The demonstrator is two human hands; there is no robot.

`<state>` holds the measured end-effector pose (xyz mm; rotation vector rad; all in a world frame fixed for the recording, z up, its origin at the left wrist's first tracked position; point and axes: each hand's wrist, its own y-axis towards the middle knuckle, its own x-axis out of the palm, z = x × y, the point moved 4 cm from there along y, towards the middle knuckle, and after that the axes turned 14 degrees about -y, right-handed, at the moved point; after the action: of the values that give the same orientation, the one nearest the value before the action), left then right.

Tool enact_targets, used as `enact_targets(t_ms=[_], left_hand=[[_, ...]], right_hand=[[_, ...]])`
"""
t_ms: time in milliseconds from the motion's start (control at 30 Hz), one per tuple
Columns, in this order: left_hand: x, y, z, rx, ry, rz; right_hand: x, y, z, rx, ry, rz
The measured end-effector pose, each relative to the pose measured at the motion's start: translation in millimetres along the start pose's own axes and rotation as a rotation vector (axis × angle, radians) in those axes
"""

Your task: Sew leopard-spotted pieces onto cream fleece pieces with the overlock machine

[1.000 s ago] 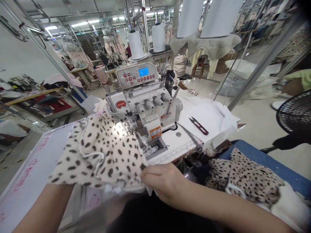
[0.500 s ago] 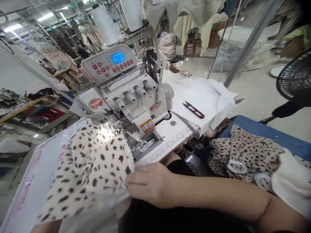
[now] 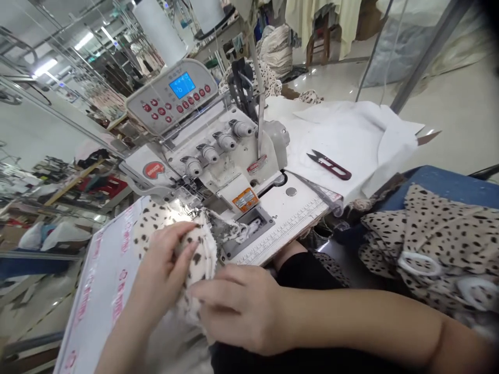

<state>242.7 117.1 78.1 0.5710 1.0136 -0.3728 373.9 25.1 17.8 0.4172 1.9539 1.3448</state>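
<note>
A cream fabric with dark leopard spots (image 3: 198, 250) is bunched up between my hands, just in front of the presser foot (image 3: 187, 201) of a white overlock sewing machine (image 3: 212, 156). My left hand (image 3: 163, 265) pinches the fabric from the left, and my right hand (image 3: 241, 309) holds its near edge with the fingertips. Part of the fabric is hidden behind my fingers. Its far end lies close to the presser foot, and cut threads sit on the machine bed beside it.
Red-handled thread snips (image 3: 329, 165) lie on white cloth (image 3: 351, 135) behind the machine. A spotted garment pile (image 3: 436, 244) sits on a blue surface (image 3: 440, 179) at right. A white board with pink print (image 3: 103, 291) lies at left.
The fabric, spread flat left of the machine before, is now gathered up. My left hand has come out from under it onto the fabric. The view has tilted and shifted.
</note>
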Motion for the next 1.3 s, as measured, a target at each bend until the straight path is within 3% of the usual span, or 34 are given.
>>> enact_targets(t_ms=[100,300,433,633,867,1300], left_hand=[[12.1,14,-12,0.004,-0.035,0.027],[7.6,8,-27,-0.071,-0.149,-0.009],[5.4,12,-19,-0.019,-0.157,-0.045],[6.3,9,-9,0.066,-0.048,-0.087],[5.2,7,-11,0.067,-0.107,-0.125],[10.6,13,-12,0.136,-0.101,-0.072]], right_hand=[[-4,1,2,0.082,0.002,-0.009],[-10,-3,9,0.209,0.060,-0.118],[-4,-6,10,0.168,0.094,-0.164],[-3,-2,13,-0.034,0.234,-0.207],[-14,3,18,-0.045,0.283,-0.214],[-1,-2,20,0.030,0.221,-0.251]])
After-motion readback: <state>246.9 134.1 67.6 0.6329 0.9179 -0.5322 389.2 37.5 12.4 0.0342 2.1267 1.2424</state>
